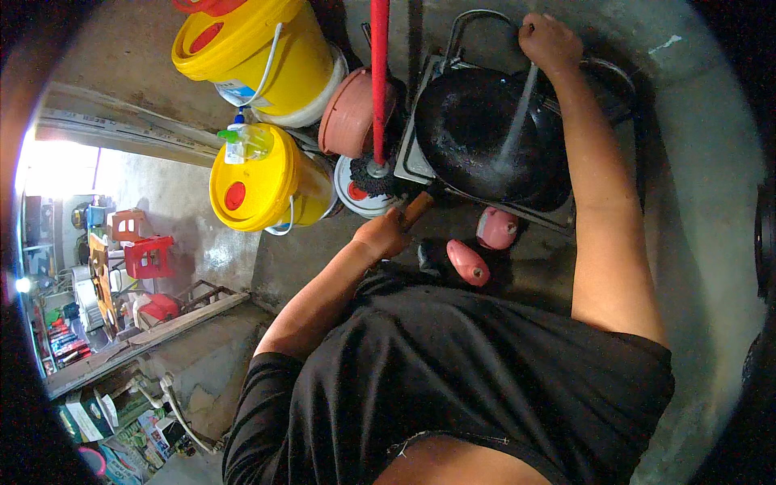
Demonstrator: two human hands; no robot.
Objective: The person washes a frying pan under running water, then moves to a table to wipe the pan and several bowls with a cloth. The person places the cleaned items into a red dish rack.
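Note:
A black wok (473, 133) rests over a metal-rimmed stand or basin, its inside wet and shiny. My left hand (384, 234) is closed round the wok's wooden handle (416, 208), at the wok's near left. Beyond the wok's far rim, my right hand (551, 44) is closed in a fist beside a curved metal pipe (477, 14). A pale grey streak (520, 117) runs from below that fist into the wok. It looks like a stream of water, though blur leaves it uncertain. What the right fist grips is hidden.
Left of the wok stand two yellow buckets (279, 182), a pump bottle (250, 144), a pink pot (343, 113) and a red-poled mop (379, 89) over a white-lidded bucket (356, 194). Pink slippers (467, 263) lie before me. A doorway with red stools (149, 257) is far left.

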